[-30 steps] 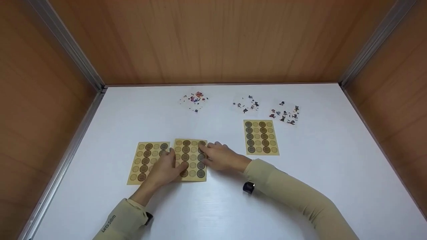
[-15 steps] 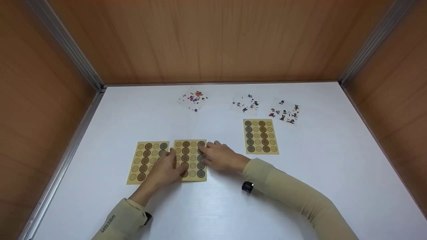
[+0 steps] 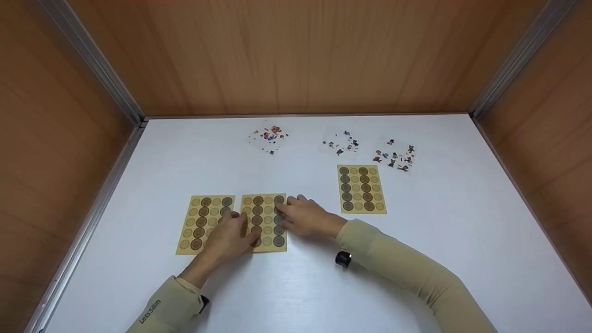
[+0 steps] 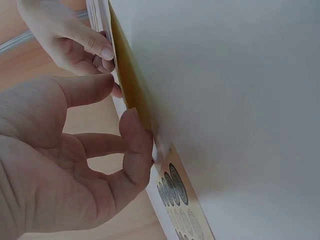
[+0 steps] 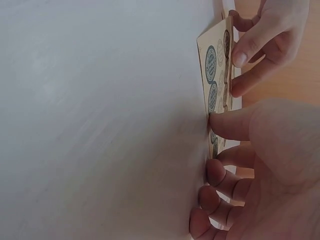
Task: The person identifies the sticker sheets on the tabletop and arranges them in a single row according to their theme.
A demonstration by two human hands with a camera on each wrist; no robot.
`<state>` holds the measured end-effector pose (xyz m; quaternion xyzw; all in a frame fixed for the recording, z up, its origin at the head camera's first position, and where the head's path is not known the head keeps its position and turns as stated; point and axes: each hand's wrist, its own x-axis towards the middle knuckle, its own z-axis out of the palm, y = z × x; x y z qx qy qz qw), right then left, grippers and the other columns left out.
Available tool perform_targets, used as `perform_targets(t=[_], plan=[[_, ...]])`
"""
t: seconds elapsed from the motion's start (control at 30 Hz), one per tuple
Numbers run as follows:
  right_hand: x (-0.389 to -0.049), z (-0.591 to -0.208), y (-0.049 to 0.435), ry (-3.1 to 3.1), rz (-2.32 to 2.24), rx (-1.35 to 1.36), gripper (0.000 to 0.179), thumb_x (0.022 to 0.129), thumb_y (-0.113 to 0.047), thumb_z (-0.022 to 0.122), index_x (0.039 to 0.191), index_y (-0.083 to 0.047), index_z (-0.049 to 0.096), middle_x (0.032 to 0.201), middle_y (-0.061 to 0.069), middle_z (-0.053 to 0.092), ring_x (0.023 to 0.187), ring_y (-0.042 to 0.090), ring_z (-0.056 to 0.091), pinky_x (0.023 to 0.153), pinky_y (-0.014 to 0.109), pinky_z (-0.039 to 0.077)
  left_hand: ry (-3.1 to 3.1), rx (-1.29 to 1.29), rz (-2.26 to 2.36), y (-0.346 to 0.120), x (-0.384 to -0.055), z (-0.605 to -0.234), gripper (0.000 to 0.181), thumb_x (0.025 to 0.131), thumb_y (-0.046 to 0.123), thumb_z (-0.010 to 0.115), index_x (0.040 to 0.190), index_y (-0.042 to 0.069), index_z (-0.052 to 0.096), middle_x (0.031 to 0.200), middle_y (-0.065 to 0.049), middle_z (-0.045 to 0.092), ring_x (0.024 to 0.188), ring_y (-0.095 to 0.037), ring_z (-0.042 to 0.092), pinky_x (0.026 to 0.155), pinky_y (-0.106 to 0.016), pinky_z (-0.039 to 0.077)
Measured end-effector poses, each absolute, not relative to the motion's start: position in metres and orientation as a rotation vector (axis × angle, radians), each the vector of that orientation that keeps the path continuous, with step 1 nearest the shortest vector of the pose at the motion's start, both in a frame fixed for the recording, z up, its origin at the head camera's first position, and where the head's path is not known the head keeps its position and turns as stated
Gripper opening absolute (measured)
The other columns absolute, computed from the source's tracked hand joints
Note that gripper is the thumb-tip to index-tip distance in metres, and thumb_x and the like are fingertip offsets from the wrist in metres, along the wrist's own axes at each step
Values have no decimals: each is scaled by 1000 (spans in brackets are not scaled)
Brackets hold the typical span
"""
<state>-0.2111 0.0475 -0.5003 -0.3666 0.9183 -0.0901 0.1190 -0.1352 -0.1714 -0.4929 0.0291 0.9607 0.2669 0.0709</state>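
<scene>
In the head view, a yellow-brown sheet of round stickers lies in front of me between both hands. My left hand reaches over its left side; the thumb touches the sheet's lower part and bent fingers are at its left edge. On the right edge rests my right hand, index finger on top and thumb at the side. The left wrist view shows the sheet's near edge slightly raised off the table. Partly under my left forearm and hand is a second sticker sheet.
A third round-sticker sheet lies to the right. Farther back are three clear sheets with small colourful stickers: one sheet left of centre, another sheet, and a third sheet. Wooden panels enclose the white table.
The fingers of my left hand have shifted slightly right and nearer to me, at the middle sheet's left edge. That sheet has barely moved, and my right hand stays in place.
</scene>
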Motion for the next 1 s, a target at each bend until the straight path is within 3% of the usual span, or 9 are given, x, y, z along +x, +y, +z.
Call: perform_targets(t=[0.13, 0.23, 0.3, 0.5, 0.63, 0.77, 1.0], plan=[[-210, -501, 47, 2689, -261, -1081, 52, 105, -36, 54, 151, -12, 50, 120, 11, 63, 99, 25, 57, 80, 39, 54, 2890, 67, 801, -172, -134, -492, 34, 95, 35, 70, 104, 2, 66, 133, -32, 48, 97, -43, 63, 79, -53, 58], [-210, -501, 47, 2682, -266, -1073, 52, 104, -36, 55, 151, -12, 50, 119, 10, 63, 97, 24, 56, 78, 38, 53, 2885, 69, 796, -172, -133, -492, 32, 96, 34, 69, 98, 3, 66, 134, -31, 48, 101, -43, 62, 82, -53, 57], [-210, -500, 47, 2679, -269, -1068, 53, 104, -35, 56, 151, -11, 49, 118, 10, 62, 97, 24, 56, 77, 38, 53, 2883, 74, 793, -172, -133, -491, 32, 96, 33, 68, 102, 1, 66, 134, -30, 48, 104, -42, 61, 85, -53, 56], [-212, -497, 53, 2656, -360, -1051, 61, 104, -37, 56, 157, -10, 39, 120, 11, 61, 99, 24, 57, 82, 39, 54, 2864, 101, 794, -169, -134, -485, 57, 96, 29, 69, 141, -3, 55, 142, -27, 44, 113, -41, 59, 90, -52, 55], [-216, -487, 64, 2619, -486, -1005, 64, 104, -36, 57, 159, -10, 35, 124, 11, 59, 104, 24, 57, 91, 39, 53, 2880, 194, 803, -165, -138, -477, 54, 93, 27, 73, 139, 3, 59, 140, -22, 47, 101, -31, 61, 82, -46, 56], [-227, -472, 86, 2593, -589, -1008, 62, 104, -32, 59, 156, -7, 38, 129, 14, 59, 111, 27, 58, 98, 40, 51, 2898, 339, 785, -155, -145, -469, 55, 93, 26, 75, 139, 3, 58, 132, -19, 53, 95, -27, 59, 80, -45, 55], [-250, -452, 151, 2607, -658, -1021, 61, 104, -32, 60, 155, -5, 41, 144, 17, 52, 129, 32, 53, 109, 46, 45, 2864, 514, 691, -124, -171, -461, 68, 91, 36, 77, 147, 7, 52, 142, -19, 50, 121, -35, 57, 100, -50, 52]])
